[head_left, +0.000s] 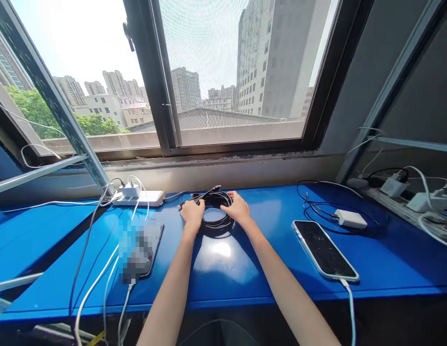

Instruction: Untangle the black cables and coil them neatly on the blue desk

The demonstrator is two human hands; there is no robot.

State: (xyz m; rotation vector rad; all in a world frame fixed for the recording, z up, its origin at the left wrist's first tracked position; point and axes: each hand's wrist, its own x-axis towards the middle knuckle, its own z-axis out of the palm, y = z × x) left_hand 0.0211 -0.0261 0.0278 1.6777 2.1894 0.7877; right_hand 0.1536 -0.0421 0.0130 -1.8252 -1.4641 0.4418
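A coil of black cable (pixel 216 225) lies on the blue tabletop (pixel 223 283), toward the window side. My left hand (pixel 192 214) grips the coil's left side, its thumb on top of the loops. On the opposite side my right hand (pixel 238 208) holds the loops between thumb and fingers. The undersides of both hands' fingers are hidden. A cable plug (pixel 217 188) sticks up at the coil's far edge, and another connector end shows beside my left hand.
A phone (pixel 151 250), partly blurred, lies at left with a cable plugged in. At right are another phone (pixel 326 250) on a cable and a white charger (pixel 351 218) with black cord. A white power strip (pixel 140 198) sits by the wall; metal posts flank the window.
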